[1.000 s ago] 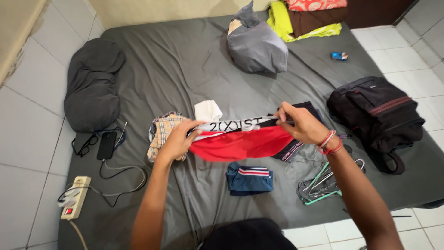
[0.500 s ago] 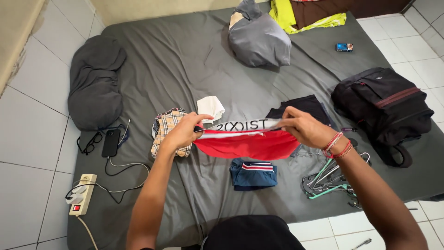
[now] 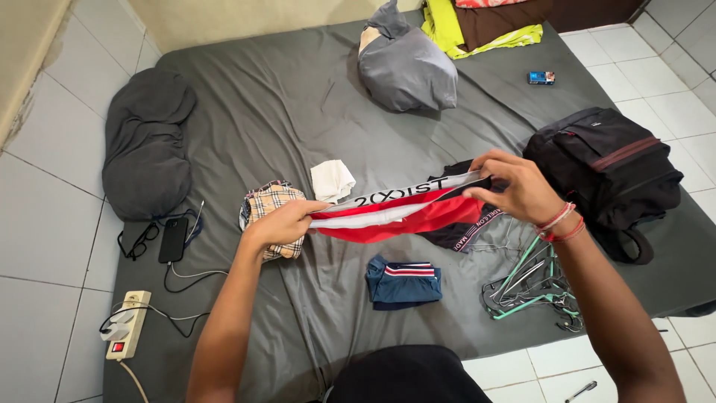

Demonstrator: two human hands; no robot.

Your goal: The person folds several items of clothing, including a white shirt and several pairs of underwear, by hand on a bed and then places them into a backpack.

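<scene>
While both arms stretch forward over the grey mattress (image 3: 313, 119), a folded blue garment (image 3: 403, 283) with red and white stripes lies nearest, flat on the sheet. Right of it sits a tangle of hangers (image 3: 531, 289), green and grey, close to the mattress edge. At the left edge a white power strip (image 3: 123, 325) rests on the sheet with cables running up to a black phone (image 3: 173, 239) and a pair of glasses (image 3: 139, 241).

Above the blue garment, red underwear (image 3: 406, 216) with a white, black-lettered waistband is held taut in the air between the hands. The left hand (image 3: 282, 224) has its grip closed tight on the left end of the waistband; the right hand (image 3: 517, 188), red cords on its wrist, pinches the right end with fingers curled shut, slightly higher, so the band slants. A dark garment (image 3: 462, 233) lies beneath the right end. A plaid bundle (image 3: 268, 205) lies just beside the left hand, with a white cloth (image 3: 333, 180) beyond it.

Farther right a black backpack (image 3: 605, 172) lies on the mattress. On the far left is a dark pillow (image 3: 146, 142); at the top a grey bundle (image 3: 409, 67), a small blue box (image 3: 541, 77), and yellow-green and brown fabrics (image 3: 485, 30).
</scene>
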